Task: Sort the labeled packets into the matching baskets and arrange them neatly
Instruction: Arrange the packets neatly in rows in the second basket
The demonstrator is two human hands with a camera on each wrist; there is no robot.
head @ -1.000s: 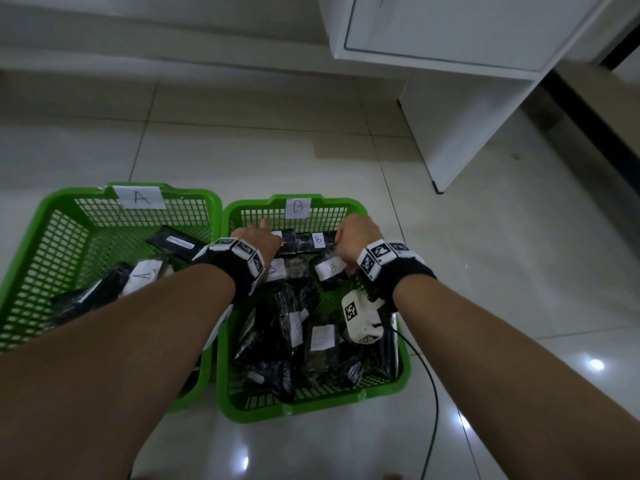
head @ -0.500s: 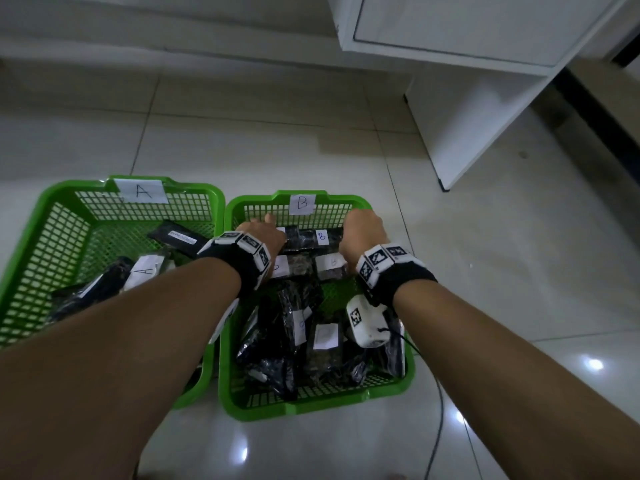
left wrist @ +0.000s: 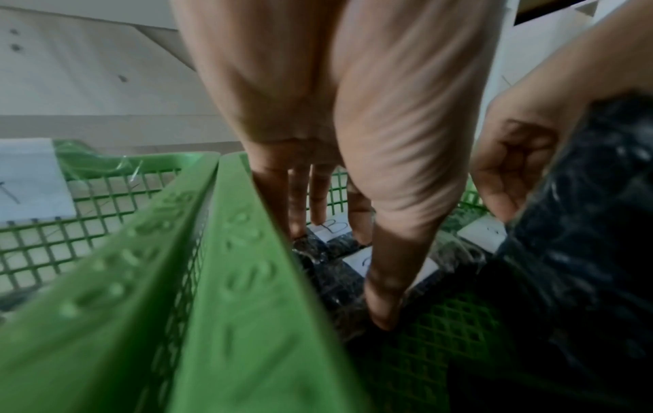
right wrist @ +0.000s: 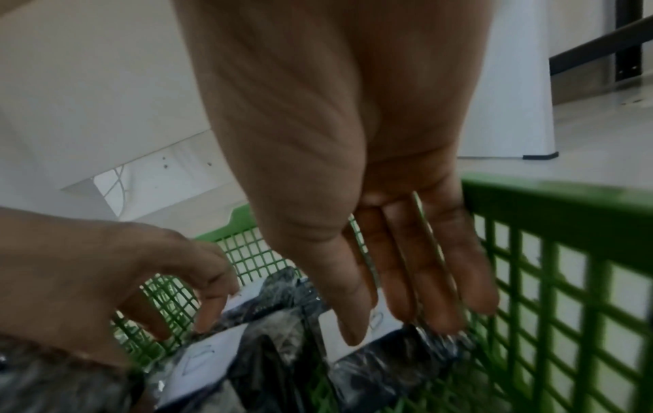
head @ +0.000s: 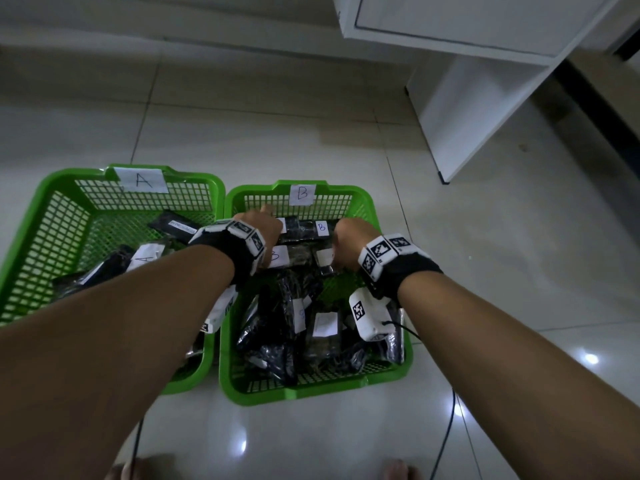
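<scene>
Two green mesh baskets stand side by side on the floor: basket A [head: 69,174] on the left with paper label A [head: 142,180], and basket B [head: 367,199] on the right with label B [head: 302,194]. Both hold black packets with white labels. My left hand [head: 263,230] [left wrist: 339,273] reaches into the far left of basket B, its straight fingers touching the packets there. My right hand [head: 346,240] [right wrist: 406,329] hangs at the far right, fingers straight over a B-labeled packet [right wrist: 381,321]. A far-row packet [head: 304,230] lies between the hands.
Several more packets [head: 311,327] fill the near half of basket B. Basket A holds an A-labeled packet [head: 145,258] and other dark packets [head: 176,226]. A white cabinet [head: 467,116] stands at the back right. Cables [head: 446,427] trail over the tiled floor.
Both hands have edged slightly toward the far wall of basket B and stay over the far rows of packets. Nothing has been lifted.
</scene>
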